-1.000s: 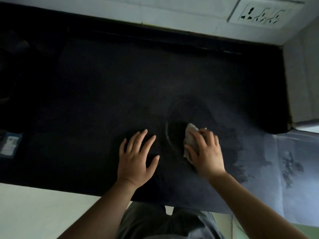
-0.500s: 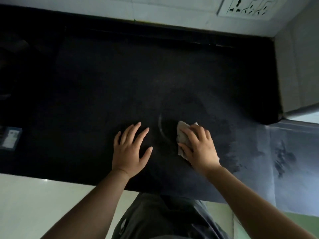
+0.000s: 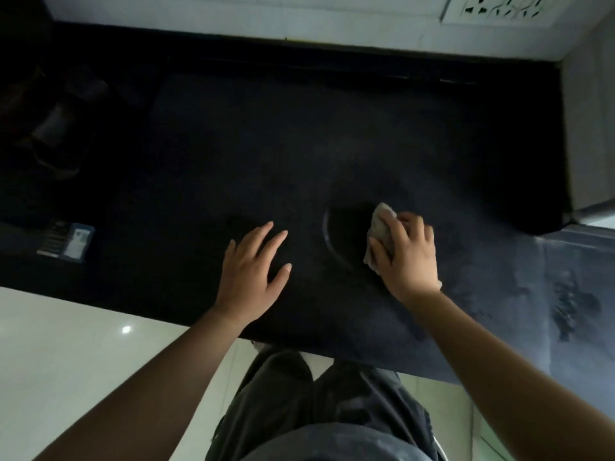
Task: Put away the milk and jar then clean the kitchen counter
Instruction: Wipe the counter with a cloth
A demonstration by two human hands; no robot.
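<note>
On dark counter (image 3: 266, 154): right hand (image 3: 407, 257) fingers (image 3: 396, 234) gripping cloth (image 3: 381, 227), left hand (image 3: 251, 274) flat, splayed.

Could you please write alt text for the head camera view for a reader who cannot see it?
The right hand presses a crumpled cloth onto a dark kitchen counter, while the left hand rests flat beside it.

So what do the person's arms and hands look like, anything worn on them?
Both arms are bare from the frame edge to the wrist: no sleeves, watch or bracelets show. The left hand and right hand wear no gloves; no rings are visible in the dim light.
</note>
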